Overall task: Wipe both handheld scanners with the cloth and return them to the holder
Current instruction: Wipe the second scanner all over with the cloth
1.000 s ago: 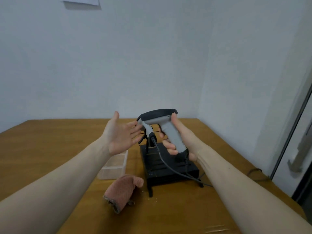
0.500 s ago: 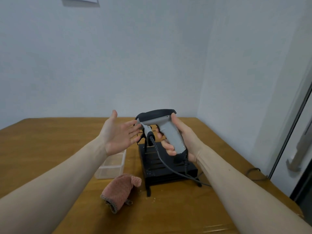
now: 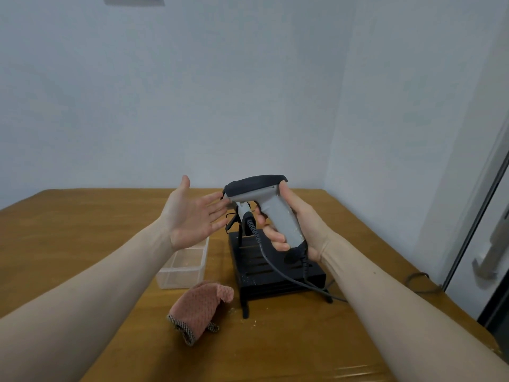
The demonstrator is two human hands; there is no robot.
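- The scene was lit evenly and softly, with no glare.
- A faint shadow was cast beneath the cloth (image 3: pixel 202 307).
- Wide-angle bending was seen at the door frame (image 3: pixel 473 224).
- Slight softness was noted throughout.

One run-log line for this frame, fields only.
right hand grips scanner | left hand open beside it | cloth on table | holder below
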